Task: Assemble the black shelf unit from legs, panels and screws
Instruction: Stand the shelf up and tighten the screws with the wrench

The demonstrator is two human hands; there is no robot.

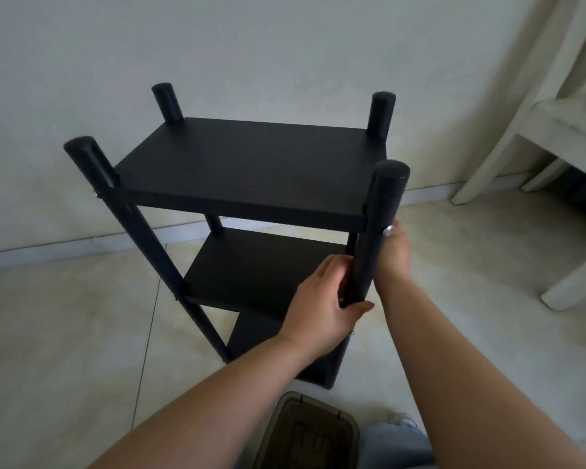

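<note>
The black shelf unit (251,164) stands upright on the tiled floor with three panels between four round legs. My left hand (322,299) grips the near right leg (376,231) below the top panel, fingers curled round it. My right hand (394,252) is behind that same leg, at a silver screw (388,230) sticking out of the leg's side near the top panel. The leg hides the right hand's fingertips. Small screw heads show on the near left leg (126,211) at the panel joints.
A dark plastic box (305,431) sits on the floor at my knees, next to my jeans (396,441). A white wooden chair (555,137) stands at the right by the wall. Pale wall and skirting run behind the shelf.
</note>
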